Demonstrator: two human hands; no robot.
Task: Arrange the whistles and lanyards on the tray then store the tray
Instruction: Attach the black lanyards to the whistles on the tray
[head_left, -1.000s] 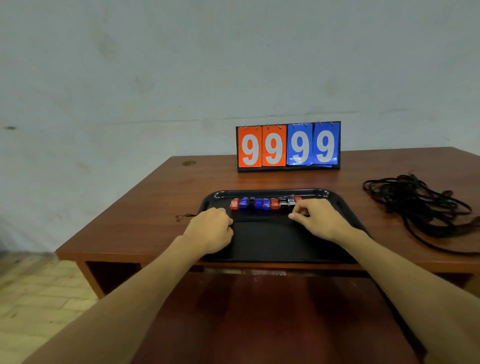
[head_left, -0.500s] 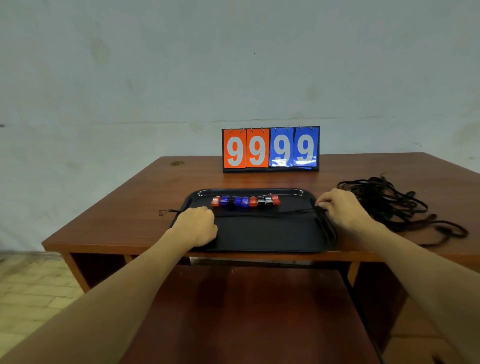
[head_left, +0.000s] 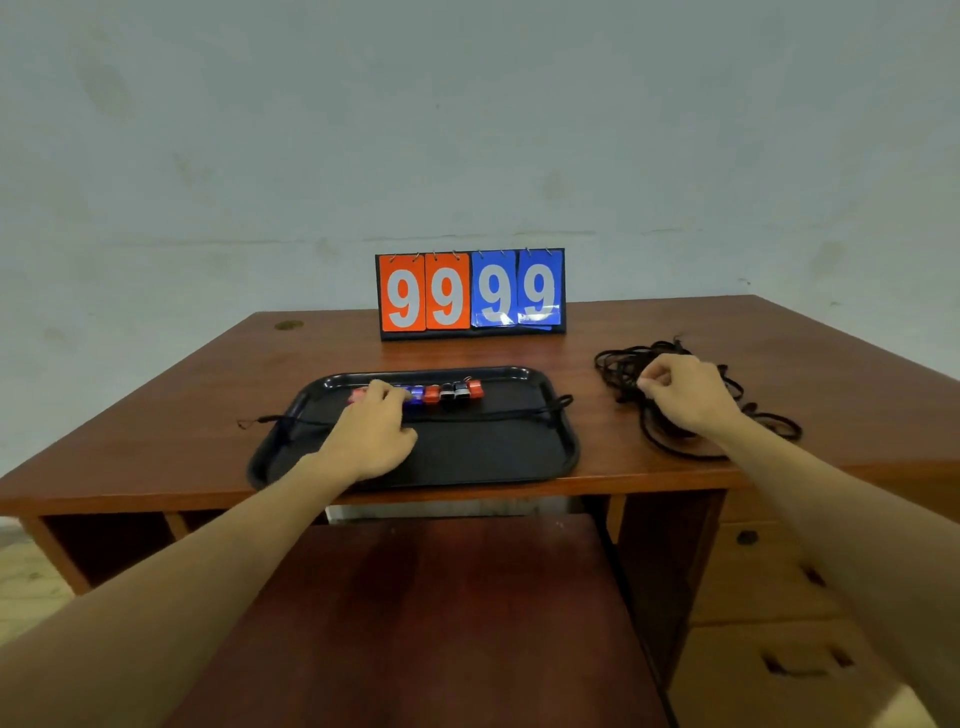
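Note:
A black tray lies at the desk's front edge. Along its far side runs a row of red, blue and black whistles. One black lanyard stretches straight across the tray, its ends hanging over both rims. My left hand rests over the tray with its fingertips at the left end of the whistle row, hiding a few whistles. To the right, my right hand is over a tangled pile of black lanyards, thumb and finger pinched on a strand.
A flip scoreboard reading 99 99 stands at the back of the wooden desk. Below the desk front is a dark red seat. Drawers sit under the desk on the right.
My right hand left the tray's right rim and moved right onto the lanyard pile. My left hand slid forward from the lanyard's left end to the whistle row.

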